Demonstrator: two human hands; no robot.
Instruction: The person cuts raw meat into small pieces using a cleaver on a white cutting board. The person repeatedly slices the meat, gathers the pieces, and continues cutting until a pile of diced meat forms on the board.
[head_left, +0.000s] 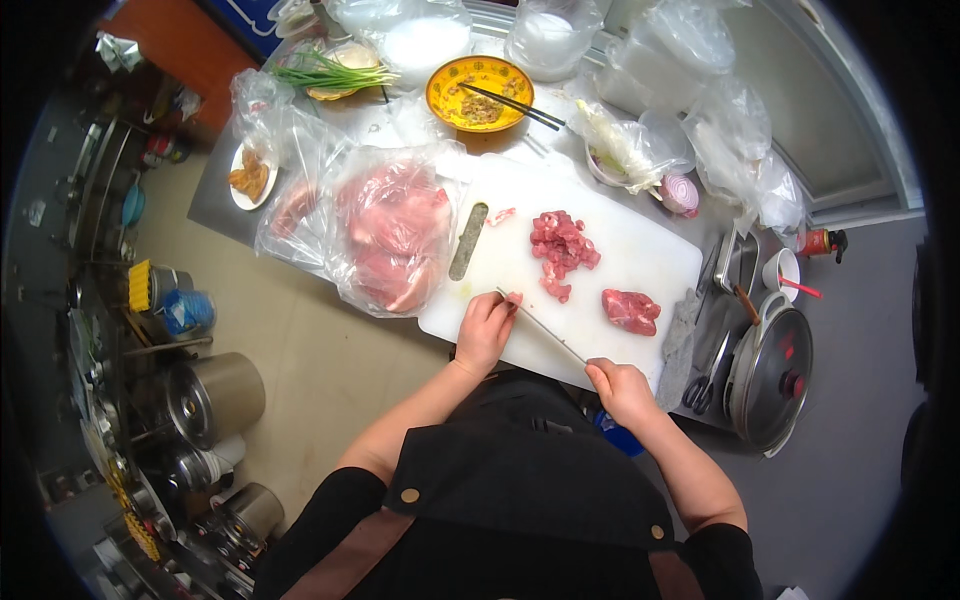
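Observation:
My right hand (621, 390) is closed around the handle end of a knife (551, 334), whose blade is seen nearly edge-on and reaches left over a white cutting board (495, 176). At the far end of the blade, my left hand (486, 326) pinches a small piece of raw meat (514, 298) between its fingertips. Beyond the blade lies a heap of cut raw meat (561, 244). A larger chunk of meat (631, 311) rests near the board's right side. A few pale scraps (500, 217) lie beside the slot in the board.
Left of the board sits bagged raw meat (394, 225). Behind it are a yellow bowl (480, 124) with black chopsticks, green onions (330, 73) and a cut red onion (679, 195). At right are a grey cloth (679, 345), scissors (699, 394) and a lidded pan (772, 375).

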